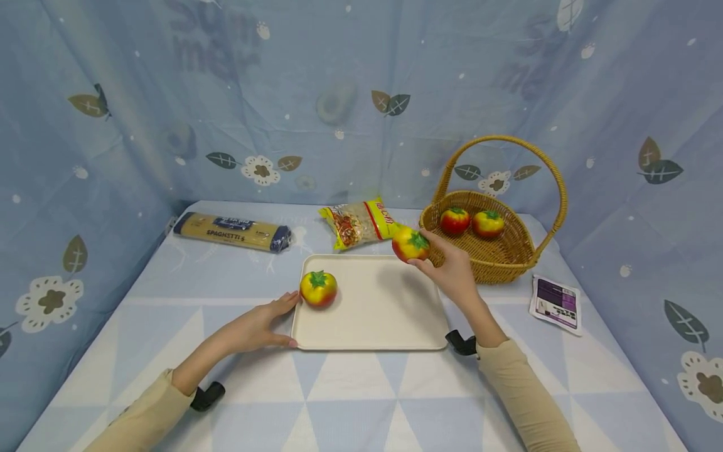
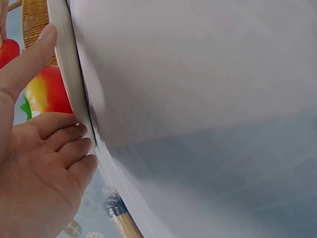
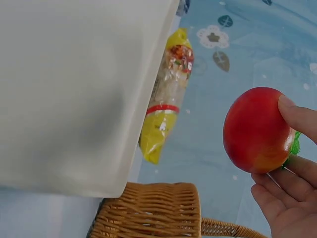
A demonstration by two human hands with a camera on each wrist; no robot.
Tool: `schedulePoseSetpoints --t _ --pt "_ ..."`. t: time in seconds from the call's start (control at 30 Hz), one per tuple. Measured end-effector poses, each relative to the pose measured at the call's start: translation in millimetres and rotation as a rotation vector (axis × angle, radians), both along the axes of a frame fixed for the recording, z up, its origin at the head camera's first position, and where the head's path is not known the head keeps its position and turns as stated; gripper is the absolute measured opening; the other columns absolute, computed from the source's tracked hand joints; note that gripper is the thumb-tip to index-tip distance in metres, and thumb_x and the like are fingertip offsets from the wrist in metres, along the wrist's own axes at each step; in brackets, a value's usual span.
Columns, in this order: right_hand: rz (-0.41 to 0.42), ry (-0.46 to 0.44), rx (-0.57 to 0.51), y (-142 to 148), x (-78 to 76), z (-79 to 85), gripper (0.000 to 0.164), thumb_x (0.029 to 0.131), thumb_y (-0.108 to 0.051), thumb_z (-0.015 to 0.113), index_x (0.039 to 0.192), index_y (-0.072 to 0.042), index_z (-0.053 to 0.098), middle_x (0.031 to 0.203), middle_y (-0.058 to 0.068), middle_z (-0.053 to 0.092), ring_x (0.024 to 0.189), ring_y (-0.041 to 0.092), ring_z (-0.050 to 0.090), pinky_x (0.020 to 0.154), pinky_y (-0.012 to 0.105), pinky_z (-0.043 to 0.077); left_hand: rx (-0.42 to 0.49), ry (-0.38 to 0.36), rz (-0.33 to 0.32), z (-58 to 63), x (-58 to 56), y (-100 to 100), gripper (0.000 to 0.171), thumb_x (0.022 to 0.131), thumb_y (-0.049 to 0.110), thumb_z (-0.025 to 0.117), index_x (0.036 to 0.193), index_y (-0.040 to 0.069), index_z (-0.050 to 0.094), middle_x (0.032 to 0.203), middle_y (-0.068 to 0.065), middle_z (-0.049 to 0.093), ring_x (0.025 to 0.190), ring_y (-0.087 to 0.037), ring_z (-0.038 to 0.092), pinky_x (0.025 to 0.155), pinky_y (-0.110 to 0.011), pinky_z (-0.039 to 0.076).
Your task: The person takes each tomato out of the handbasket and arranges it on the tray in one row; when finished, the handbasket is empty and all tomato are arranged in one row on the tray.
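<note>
In the head view my right hand (image 1: 452, 267) holds a red-and-yellow tomato (image 1: 408, 246) above the tray's back right corner. The right wrist view shows its red underside (image 3: 255, 131), with thumb and fingers around its sides. My left hand (image 1: 260, 323) touches the left edge of the cream rectangular tray (image 1: 373, 336), fingers and thumb spread along the rim. Another tomato (image 1: 319, 290) sits on the tray's left part, green leaves up. Two more tomatoes, one redder (image 1: 454, 221) and one yellower (image 1: 488, 224), lie in the wicker basket (image 1: 499, 273).
A spaghetti pack (image 1: 234, 232) lies at the back left. Behind the tray is a yellow-ended noodle bag (image 1: 361, 223). The basket's tall handle (image 1: 559, 182) arches up at the back right. A purple-and-white packet (image 1: 556, 304) lies right of the tray. Patterned cloth surrounds the table.
</note>
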State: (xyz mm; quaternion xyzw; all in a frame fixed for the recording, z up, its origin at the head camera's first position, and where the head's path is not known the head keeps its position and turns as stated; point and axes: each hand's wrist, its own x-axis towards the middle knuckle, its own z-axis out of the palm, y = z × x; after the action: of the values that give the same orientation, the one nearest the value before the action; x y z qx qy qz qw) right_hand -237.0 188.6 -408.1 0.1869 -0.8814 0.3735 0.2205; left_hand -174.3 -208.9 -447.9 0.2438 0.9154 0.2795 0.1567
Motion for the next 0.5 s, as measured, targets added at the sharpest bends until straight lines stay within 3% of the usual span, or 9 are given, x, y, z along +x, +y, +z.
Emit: schedulePoseSetpoints --t 0.23,0.5 --pt "0.058 0.023 -0.017 -9.6 1.8 -3.5 0.061 0.075 -0.02 0.084 0.131 -0.008 0.061 0.128 0.011 0.062 0.116 0.029 0.059 0.094 0.044 0.051 0.005 -0.006 0.001 0.9 0.3 0.4 0.099 0.076 0.041 0.08 0.149 -0.002 0.029 0.155 -0.02 0.022 0.142 -0.038 0.022 0.112 -0.054 0.025" --pt "0.099 -0.011 -0.016 -23.2 6.9 -8.5 0.063 0.076 -0.024 0.084 0.132 -0.01 0.06 0.129 0.011 0.062 0.119 0.028 0.057 0.097 0.044 0.049 0.001 -0.013 0.012 1.1 0.7 0.8 0.1 0.075 0.042 0.08 0.149 0.0 0.029 0.155 -0.019 0.022 0.142 -0.037 0.022 0.112 -0.054 0.024"
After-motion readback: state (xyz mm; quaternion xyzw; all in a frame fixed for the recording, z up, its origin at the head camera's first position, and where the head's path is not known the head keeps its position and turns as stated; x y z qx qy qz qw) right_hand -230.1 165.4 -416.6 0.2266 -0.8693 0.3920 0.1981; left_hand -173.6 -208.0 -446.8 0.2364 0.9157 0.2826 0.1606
